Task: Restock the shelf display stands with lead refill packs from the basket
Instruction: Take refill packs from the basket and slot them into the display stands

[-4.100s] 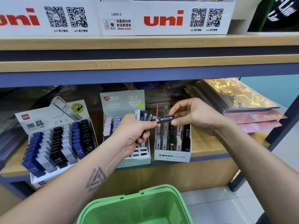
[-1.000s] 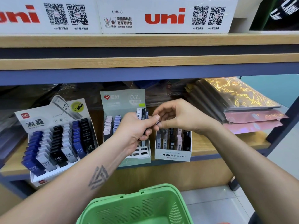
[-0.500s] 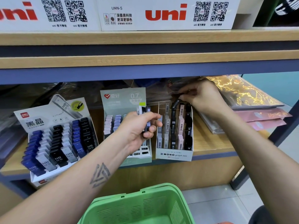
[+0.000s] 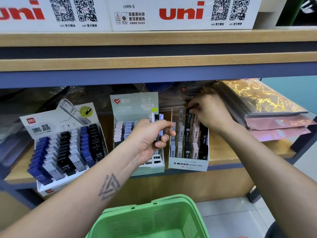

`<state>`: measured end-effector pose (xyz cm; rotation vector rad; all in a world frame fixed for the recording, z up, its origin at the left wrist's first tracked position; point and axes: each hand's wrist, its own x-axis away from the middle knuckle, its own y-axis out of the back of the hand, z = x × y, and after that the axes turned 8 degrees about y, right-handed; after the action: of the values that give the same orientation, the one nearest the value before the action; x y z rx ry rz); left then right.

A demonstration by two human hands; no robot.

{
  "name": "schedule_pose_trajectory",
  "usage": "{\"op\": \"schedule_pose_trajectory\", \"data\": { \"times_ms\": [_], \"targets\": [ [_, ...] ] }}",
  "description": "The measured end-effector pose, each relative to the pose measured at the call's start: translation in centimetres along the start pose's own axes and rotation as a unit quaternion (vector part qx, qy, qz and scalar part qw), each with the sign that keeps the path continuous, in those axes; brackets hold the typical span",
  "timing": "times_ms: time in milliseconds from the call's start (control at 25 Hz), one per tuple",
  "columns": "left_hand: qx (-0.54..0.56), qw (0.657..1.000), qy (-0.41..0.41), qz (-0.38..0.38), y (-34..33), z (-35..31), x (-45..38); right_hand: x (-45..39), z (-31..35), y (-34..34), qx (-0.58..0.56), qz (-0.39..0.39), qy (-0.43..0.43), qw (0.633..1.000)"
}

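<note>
Green plastic basket (image 4: 151,219) sits at 6 o'clock below the shelf (image 4: 223,152), near enough that I can draw stock from it without stepping away. My left hand (image 4: 151,136) is closed around a small bundle of lead refill packs (image 4: 157,118), upright with their tops fanned above my fingers, so single packs can be picked off; it hovers in front of the pale green 0.7 stand (image 4: 137,107) at the centre of the view. My right hand (image 4: 209,110), at about 2 o'clock from the left, pinches one black pack (image 4: 188,112) at its top end and holds it over the rear row of the white MONO display stand (image 4: 187,164). Gripping by the end keeps my fingers clear of the narrow dividers, and the pack stands nearly upright to match its slot; how far it is seated I cannot tell, as my fingers cover it. I judge the back is filled first so that nearer packs do not block the reach. Blue, black and grey HB packs fill the tiered stand (image 4: 63,148) at 9 o'clock. Wrapped sheets (image 4: 267,107) are stacked at 3 o'clock, and white uni boxes (image 4: 181,13) line the shelf at 12 o'clock.
</note>
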<state>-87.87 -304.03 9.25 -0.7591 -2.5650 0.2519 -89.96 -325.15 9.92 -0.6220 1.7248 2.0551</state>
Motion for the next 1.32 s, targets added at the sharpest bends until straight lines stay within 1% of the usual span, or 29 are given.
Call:
{"op": "schedule_pose_trajectory", "data": {
  "times_ms": [120, 320, 480, 520, 560, 600, 640, 680, 720, 760, 840, 920, 1080, 1240, 1280, 1320],
  "targets": [
    [-0.001, 1.000, 0.000, 0.001, 0.1, 0.0, 0.0, 0.2, 0.2, -0.5, 0.043, -0.006, 0.012, 0.999],
    [-0.008, 1.000, 0.005, 0.002, 0.1, 0.3, -0.1, 0.3, 0.2, -1.2, 0.082, -0.003, 0.002, 0.997],
    [0.001, 0.999, 0.026, 0.040, 0.1, 0.3, -0.1, 0.3, 0.1, -1.1, 0.114, 0.003, 0.004, 0.994],
    [0.003, 0.998, 0.034, 0.051, 0.1, 0.3, -0.1, 0.2, 0.3, -0.8, 0.085, -0.005, 0.007, 0.996],
    [0.004, 0.997, 0.041, 0.059, 0.1, 0.3, -0.1, 0.1, 0.7, -0.2, 0.012, -0.005, 0.002, 1.000],
    [0.002, 0.997, 0.045, 0.063, 0.0, 0.4, -0.1, 0.1, 1.4, 0.5, -0.101, 0.010, -0.013, 0.995],
    [0.002, 0.997, 0.047, 0.064, 0.0, 0.4, -0.1, 0.3, 2.3, 1.1, -0.236, 0.044, -0.033, 0.970],
    [0.003, 0.997, 0.046, 0.065, -0.1, 0.3, 0.0, 0.4, 3.3, 1.5, -0.348, 0.084, -0.049, 0.932],
    [0.007, 0.997, 0.043, 0.066, -0.1, 0.3, 0.0, 0.6, 3.9, 1.6, -0.409, 0.111, -0.050, 0.904],
    [0.010, 0.997, 0.040, 0.067, -0.2, 0.3, 0.1, 0.8, 4.2, 1.4, -0.440, 0.124, -0.046, 0.888],
    [0.017, 0.997, 0.042, 0.064, 0.0, 0.2, 0.1, 0.9, 4.0, 1.1, -0.465, 0.103, -0.053, 0.878],
    [0.019, 0.997, 0.053, 0.055, 0.3, 0.1, 0.2, 0.8, 3.1, 1.2, -0.487, 0.077, -0.083, 0.866],
    [0.014, 0.997, 0.058, 0.044, 0.9, -0.1, 0.5, 0.9, 2.0, 1.8, -0.512, 0.082, -0.106, 0.849],
    [0.023, 0.999, 0.042, 0.025, 1.2, 0.1, 0.4, 1.0, 1.8, 1.6, -0.520, 0.072, -0.110, 0.844],
    [0.026, 0.999, 0.035, 0.021, 1.2, 0.1, 0.4, 1.0, 1.8, 1.7, -0.514, 0.073, -0.105, 0.848],
    [0.024, 0.999, 0.027, 0.017, 1.1, 0.0, 0.4, 1.0, 1.7, 1.9, -0.487, 0.078, -0.088, 0.866]
  ]
}}
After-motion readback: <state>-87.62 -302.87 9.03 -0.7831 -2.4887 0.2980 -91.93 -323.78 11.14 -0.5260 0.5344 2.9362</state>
